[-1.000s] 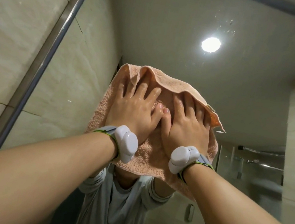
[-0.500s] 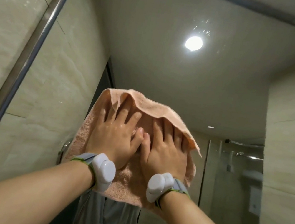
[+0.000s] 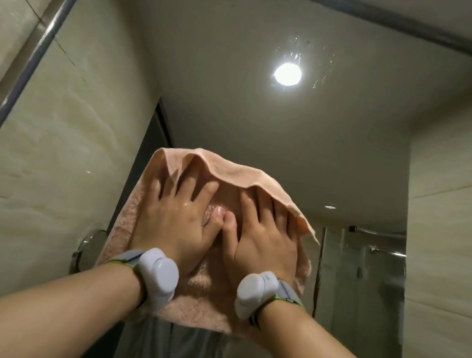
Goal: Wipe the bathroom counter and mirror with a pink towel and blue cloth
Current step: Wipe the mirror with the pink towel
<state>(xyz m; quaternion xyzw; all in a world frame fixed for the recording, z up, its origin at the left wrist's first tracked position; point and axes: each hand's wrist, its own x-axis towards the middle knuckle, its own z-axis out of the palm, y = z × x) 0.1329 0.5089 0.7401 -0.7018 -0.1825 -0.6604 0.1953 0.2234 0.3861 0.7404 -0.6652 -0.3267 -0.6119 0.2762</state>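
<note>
Quick one from my remote seat: the peach-pink terry towel [image 3: 200,310] is flat against the big wall mirror [image 3: 241,101], down in the lower middle of the glass and well below its top edge. Both hands are on it side by side. The left grip [image 3: 179,231] isn't clamped on anything, just fingers straight and spread with the palm pressing the cloth to the glass. Same for the right grip [image 3: 261,245], with the thumbs touching in the middle. The towel's top hem flops forward over the fingertips, so I can't see the tips. Each wrist has a white plastic pod on a grey band [image 3: 157,278]. The dull metal mirror frame [image 3: 31,50] runs up the left edge, and a round ceiling light [image 3: 287,74] and a grey shirt [image 3: 167,355] show in the reflection.
</note>
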